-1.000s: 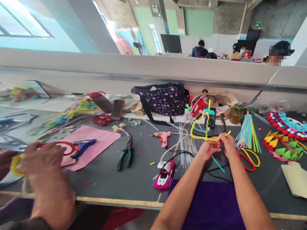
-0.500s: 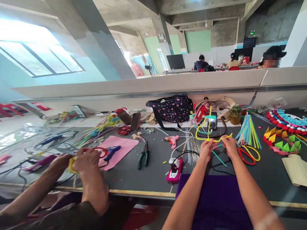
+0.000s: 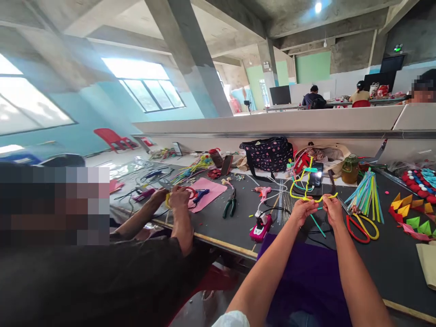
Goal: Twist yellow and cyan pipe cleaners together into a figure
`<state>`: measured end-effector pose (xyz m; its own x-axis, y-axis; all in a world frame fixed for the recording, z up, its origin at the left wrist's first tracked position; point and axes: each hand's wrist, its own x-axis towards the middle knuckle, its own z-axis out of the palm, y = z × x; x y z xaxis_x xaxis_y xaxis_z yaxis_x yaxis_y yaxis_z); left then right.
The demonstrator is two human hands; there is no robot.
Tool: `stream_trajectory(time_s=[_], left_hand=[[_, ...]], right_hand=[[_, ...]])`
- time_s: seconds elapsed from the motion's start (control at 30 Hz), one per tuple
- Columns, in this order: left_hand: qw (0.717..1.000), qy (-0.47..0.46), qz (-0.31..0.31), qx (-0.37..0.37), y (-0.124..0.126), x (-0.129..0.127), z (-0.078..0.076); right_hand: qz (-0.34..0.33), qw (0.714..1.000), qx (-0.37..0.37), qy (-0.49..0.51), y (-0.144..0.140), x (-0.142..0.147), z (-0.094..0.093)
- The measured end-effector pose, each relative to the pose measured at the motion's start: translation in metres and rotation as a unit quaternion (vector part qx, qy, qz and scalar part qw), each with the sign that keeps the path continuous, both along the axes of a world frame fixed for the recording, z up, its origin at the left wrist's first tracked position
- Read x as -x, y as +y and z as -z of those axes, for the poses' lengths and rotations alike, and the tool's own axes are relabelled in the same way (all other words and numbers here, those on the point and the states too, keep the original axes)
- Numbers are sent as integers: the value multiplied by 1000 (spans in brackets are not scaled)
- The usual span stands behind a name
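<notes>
A yellow pipe cleaner (image 3: 293, 191), bent into a looped frame with a turquoise band near its upright, is held between both hands above the dark table. My left hand (image 3: 305, 211) pinches the bottom of the frame. Close beside it, my right hand (image 3: 332, 208) has its fingers closed on the pipe cleaner near its free right end. Beneath my hands, a green pipe cleaner (image 3: 318, 226) lies on the table. Scissors with red and yellow handles (image 3: 363, 228) rest right of my right hand, near a fanned bundle of pastel pipe cleaners (image 3: 368, 195).
Left of my hands are a magenta power strip (image 3: 261, 228), a pink glue gun (image 3: 263, 193) and green-handled pliers (image 3: 230, 203). A co-worker's hands (image 3: 179, 199) work with scissors further left. A dotted bag (image 3: 267, 156) and a jar (image 3: 350, 169) stand behind.
The view has swung left, bringing the co-worker's body into sight and shifting the table rightward in the picture. Both my hands keep their grip on the yellow pipe cleaner.
</notes>
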<state>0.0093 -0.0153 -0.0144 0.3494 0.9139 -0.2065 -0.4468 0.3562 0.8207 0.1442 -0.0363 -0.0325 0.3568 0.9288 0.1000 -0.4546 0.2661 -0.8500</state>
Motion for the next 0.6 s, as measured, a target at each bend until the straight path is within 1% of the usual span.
stream_trajectory(time_s=[0.2,0.37,0.47,0.6], left_hand=[[999,28,-20,-23,-9,0,-10],[995,50,-78,-48,-10,-7,-11],[990,54,-108,-68,-11,-10,-11],[989,54,-101,-89,-12,-7,-12]], right_hand=[[-47,999,-4,11,-2,-2,-3],[-72,997,-2,18,-2,0,-5],[-71,997,1,25,0,0,-4],[-54,998,8,23,3,1,-2]])
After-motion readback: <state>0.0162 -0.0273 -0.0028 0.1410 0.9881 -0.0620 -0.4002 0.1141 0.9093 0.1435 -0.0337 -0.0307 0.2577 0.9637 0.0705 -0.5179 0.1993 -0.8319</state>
